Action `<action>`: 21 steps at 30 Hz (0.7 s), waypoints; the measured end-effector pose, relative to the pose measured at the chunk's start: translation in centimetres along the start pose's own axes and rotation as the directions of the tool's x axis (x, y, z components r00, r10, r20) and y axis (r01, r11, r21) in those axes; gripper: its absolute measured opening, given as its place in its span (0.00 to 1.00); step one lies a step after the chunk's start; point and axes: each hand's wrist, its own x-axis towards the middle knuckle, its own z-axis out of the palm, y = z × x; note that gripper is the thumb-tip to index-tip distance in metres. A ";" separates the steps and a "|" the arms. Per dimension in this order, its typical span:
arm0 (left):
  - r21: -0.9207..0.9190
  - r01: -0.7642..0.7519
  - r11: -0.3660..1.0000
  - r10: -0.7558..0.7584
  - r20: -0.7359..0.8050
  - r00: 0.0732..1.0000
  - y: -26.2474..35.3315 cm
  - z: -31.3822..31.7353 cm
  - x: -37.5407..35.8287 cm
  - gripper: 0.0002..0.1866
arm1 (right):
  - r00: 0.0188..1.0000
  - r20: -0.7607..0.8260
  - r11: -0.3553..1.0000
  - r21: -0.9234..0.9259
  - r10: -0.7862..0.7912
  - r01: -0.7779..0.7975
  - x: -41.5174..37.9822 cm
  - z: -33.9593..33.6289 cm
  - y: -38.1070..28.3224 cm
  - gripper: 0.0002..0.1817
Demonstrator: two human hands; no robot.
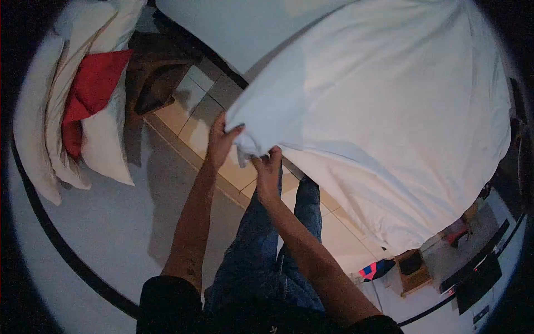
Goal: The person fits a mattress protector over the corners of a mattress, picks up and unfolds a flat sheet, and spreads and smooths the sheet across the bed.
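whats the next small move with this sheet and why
Probably ease the right hand along the edge of the sheet, away from the left hand, to open the corner out: both hands pinch it close together, and the cloth looks bunched between them.

The top edge cuts off the sheet (389,100); its gathered folds hide some fingertips.
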 end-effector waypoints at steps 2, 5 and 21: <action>-0.261 0.035 0.965 -0.067 -0.117 0.991 1.0 -1.2 1.1 0.20 | 0.984 0.031 0.892 -0.420 -0.174 0.170 0.7 0.2 0.8 0.33; -0.518 0.149 0.843 -0.164 0.017 0.986 2.7 -1.6 2.4 0.23 | 0.933 0.083 0.518 -0.812 -0.350 0.267 2.8 0.5 2.5 0.42; 0.536 0.010 0.844 -0.139 0.200 0.970 -2.3 -5.4 6.1 0.25 | 0.887 0.379 0.890 -0.450 0.264 -0.073 1.7 -2.1 5.2 0.35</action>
